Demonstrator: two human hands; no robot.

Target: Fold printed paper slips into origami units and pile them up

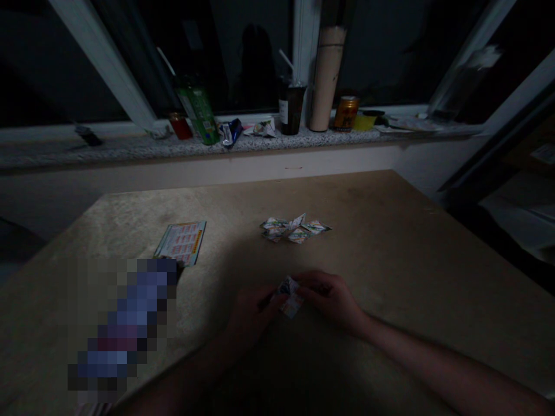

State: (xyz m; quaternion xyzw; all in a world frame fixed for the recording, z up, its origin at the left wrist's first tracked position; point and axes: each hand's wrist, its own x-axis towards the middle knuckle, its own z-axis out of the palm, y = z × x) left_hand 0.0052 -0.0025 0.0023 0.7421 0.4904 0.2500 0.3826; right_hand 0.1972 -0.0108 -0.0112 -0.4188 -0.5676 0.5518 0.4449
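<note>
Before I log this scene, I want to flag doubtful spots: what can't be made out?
Head view, paper piece: partly covered by the left hand and right hand.
Head view, bluish thing: pixelation hides what it is.
Head view, card: print too small to read.
Head view, left forearm: cut off by the bottom edge.

A tan table (390,248) is holding a few things.
Some folded papers (297,231) are sitting in a bunch near the middle, poking out pointy ends. A card (182,240) is lying flat to their left, showing red print and a yellow strip. A long blue thing (136,306) is lying just on the near side of the card, and blurry squares are hiding what it is. Light is shining on the table's left side.
</note>
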